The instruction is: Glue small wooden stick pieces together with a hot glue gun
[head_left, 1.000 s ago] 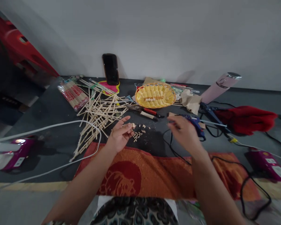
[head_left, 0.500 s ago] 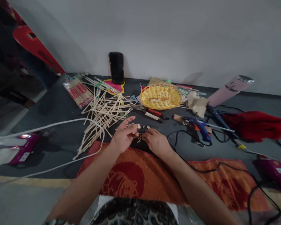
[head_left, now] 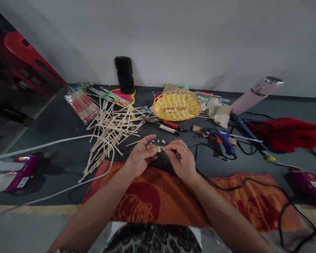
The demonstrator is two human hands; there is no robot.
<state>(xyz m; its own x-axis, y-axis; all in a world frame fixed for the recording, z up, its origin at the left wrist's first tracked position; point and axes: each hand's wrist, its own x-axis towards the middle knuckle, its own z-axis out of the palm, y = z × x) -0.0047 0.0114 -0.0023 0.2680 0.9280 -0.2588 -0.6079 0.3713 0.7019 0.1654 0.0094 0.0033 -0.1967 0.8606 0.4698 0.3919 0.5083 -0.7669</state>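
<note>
A small cluster of cut wooden pieces was pinched between the thumb and fingertips of the left hand and the right hand, both raised just above the dark floor mat near its front edge, so that the tiny bits could be steadied from two sides. More loose cut bits had been left just beyond the fingers. The blue glue gun lay to the right and the pile of bamboo sticks to the left, each close by; the yellow basket stood farther back.
</note>
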